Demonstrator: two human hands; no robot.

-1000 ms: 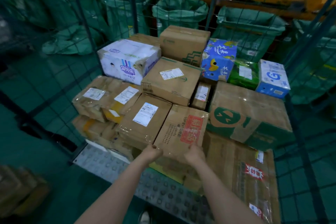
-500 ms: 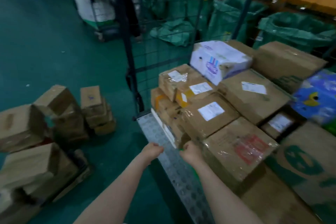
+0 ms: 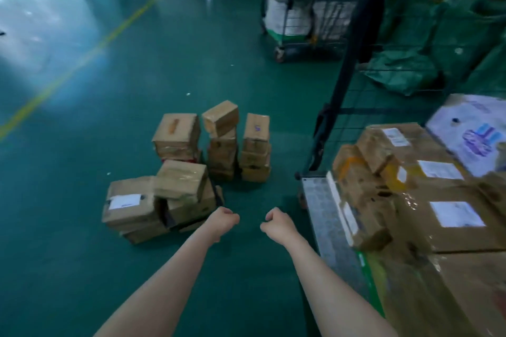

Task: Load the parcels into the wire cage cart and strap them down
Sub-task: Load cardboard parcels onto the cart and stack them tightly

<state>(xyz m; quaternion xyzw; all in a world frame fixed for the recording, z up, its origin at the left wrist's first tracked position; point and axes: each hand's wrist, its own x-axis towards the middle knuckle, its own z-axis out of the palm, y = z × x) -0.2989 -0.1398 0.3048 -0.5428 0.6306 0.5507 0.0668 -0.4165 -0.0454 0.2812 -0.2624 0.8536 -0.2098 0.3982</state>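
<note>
Both my hands are curled into fists and hold nothing. My left hand (image 3: 223,223) and my right hand (image 3: 276,224) reach out in front of me over the green floor (image 3: 82,241), close together but not touching, between the loose parcels (image 3: 178,180) on the left and the wire cage cart (image 3: 341,90) on the right. The loaded parcels (image 3: 438,200) sit packed tight in the cart, mostly label side up, out to its near-left side, where only a strip of the metal deck (image 3: 320,213) is bare. I judge they are pressed together so a strap can bind them, though I see no strap. The loose parcels stand on the floor in small stacks just left of the cart's corner, which I take to be for a short carry. The tilted top box (image 3: 220,117) on the middle far stack could slip if nudged. Open floor between the pile and the deck edge leaves me room to step and swing a box across. The cart's upright post is the one edge to clear.
</note>
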